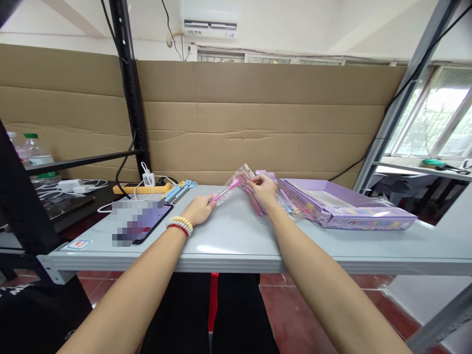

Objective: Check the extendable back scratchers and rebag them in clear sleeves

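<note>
Stretched between my two hands is a clear plastic wrapper [235, 183] with a slim pink item inside. My left hand [199, 209], with bracelets at the wrist, pinches its lower left end. The fingers of my right hand [263, 191] are closed on the wrapper's upper right part. Under and beside my right hand lie several more wrapped pink, purple and blue pieces [285, 199] on the grey table [228, 236]. A purple open box [365, 223] with clear film stands just right of them.
A phone [153, 226] lies at the left, beside blue and yellow fork-like tools [179, 191]. Behind them are a yellow power strip [129, 189] and a white charger [148, 178] with cables. Cardboard [258, 118] walls off the back; metal posts rise at both sides.
</note>
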`<state>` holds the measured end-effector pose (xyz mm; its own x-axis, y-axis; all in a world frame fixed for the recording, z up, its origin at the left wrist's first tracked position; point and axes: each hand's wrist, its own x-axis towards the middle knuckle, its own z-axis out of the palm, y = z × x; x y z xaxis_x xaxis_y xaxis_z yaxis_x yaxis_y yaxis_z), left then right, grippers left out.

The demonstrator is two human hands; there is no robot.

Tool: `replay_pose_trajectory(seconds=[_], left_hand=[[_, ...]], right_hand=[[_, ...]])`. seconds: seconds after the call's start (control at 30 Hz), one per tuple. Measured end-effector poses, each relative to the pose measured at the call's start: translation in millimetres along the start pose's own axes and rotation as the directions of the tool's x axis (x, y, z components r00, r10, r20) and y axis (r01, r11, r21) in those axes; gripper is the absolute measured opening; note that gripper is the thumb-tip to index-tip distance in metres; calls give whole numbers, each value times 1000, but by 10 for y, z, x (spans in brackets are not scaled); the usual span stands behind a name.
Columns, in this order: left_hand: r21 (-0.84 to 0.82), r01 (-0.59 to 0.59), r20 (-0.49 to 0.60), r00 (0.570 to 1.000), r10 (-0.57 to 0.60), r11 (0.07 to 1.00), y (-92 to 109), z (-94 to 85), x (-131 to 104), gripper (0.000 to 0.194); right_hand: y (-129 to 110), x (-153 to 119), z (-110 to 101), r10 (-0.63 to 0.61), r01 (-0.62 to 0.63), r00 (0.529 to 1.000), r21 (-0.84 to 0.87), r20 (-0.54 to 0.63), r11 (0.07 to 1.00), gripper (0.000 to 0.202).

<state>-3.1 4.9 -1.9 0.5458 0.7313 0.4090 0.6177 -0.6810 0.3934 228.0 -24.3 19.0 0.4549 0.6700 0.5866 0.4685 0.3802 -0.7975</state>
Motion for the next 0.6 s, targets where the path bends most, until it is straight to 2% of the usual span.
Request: replay_pose_trajectory(seconds=[0.13, 0.23, 0.33, 0.6], left_hand=[[-40, -25, 6, 1000, 26, 999, 14, -4, -8, 25], [-74, -35, 27, 999, 37, 997, 34, -10, -20, 24], [-88, -36, 49, 998, 40, 995, 50, -22, -32, 25], [-54, -88, 92, 992, 92, 995, 27, -13, -18, 26]], right_hand=[[30, 38, -32, -45, 1, 985, -257, -165, 966, 14], [66, 67, -66, -91, 13, 974, -346, -209, 938, 13], [82, 65, -79, -116, 40, 973, -352, -199, 935, 12], [89, 73, -64, -56, 1, 979, -272, -195, 962, 10]])
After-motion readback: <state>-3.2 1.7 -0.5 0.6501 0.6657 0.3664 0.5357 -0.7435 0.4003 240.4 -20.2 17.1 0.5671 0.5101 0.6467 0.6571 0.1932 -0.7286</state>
